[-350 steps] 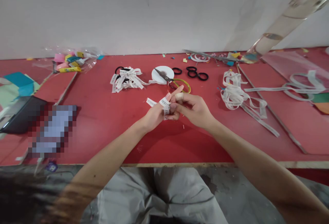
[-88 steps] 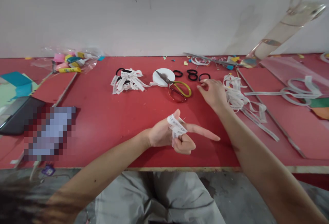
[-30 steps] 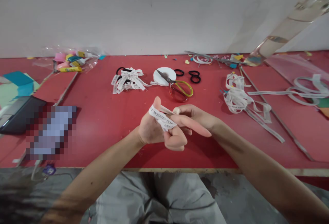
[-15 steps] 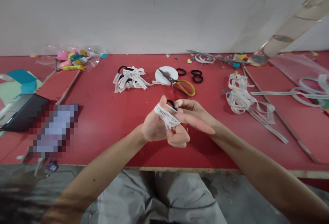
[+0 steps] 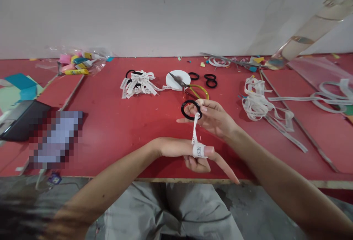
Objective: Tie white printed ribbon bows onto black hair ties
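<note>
My right hand [image 5: 216, 118] pinches a black hair tie [image 5: 184, 112] above the middle of the table. A white printed ribbon [image 5: 194, 131] passes through the hair tie and runs down to my left hand [image 5: 182, 150]. The ribbon wraps round the left thumb; the left index finger points out and the other fingers curl in, perhaps on the ribbon's hidden end. Just beyond my hands lie scissors [image 5: 202, 92] with yellow and red handles, their blades resting on a white ribbon roll [image 5: 176, 75].
Several black hair ties [image 5: 211, 83] lie right of the roll. At left is a heap of ribbon-tied hair ties [image 5: 140, 83]; at right, a tangled ribbon pile [image 5: 255, 100]. A phone [image 5: 59, 135] and a tilted clear bottle [image 5: 306, 38] flank the red table [image 5: 116, 137].
My right hand took a hair tie from the table and brought it to the ribbon on my left hand. The hair tie now hangs on the ribbon, and my left hand has turned and lowered.
</note>
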Motion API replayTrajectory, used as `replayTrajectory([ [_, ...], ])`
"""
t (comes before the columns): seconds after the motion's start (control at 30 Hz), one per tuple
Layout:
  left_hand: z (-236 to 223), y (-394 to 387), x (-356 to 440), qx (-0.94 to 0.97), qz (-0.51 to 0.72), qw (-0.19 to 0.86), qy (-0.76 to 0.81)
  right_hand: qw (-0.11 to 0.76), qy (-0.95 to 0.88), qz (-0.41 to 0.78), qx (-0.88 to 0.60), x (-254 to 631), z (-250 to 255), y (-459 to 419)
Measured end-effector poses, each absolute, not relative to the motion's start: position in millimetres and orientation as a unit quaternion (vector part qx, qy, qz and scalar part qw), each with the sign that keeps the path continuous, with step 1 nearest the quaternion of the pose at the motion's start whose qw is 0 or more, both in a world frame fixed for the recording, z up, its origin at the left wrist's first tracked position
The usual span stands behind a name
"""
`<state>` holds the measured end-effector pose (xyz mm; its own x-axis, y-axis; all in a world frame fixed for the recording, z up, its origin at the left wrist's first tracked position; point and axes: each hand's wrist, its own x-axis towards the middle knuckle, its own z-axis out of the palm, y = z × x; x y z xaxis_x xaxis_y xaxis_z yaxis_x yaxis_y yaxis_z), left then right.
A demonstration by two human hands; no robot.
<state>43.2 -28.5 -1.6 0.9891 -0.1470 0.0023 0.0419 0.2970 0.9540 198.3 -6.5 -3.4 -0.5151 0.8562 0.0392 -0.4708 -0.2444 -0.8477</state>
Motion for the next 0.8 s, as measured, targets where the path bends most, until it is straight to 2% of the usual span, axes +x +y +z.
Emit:
replayTrajectory([
  [0.17, 0, -28, 41, 0.586, -0.048, 0.809, -0.028, 0.445, -0.453, 0.736, -0.233, 201, -8, -5],
  [0.37, -4, -25, 40, 0.576, -0.059, 0.816, -0.006, 0.499, -0.477, 0.7, -0.183, 205, -6, -4],
  [0.8, -8, -22, 40, 0.576, -0.086, 0.813, -0.01, 0.499, -0.471, 0.691, -0.226, 208, 0, -5],
])
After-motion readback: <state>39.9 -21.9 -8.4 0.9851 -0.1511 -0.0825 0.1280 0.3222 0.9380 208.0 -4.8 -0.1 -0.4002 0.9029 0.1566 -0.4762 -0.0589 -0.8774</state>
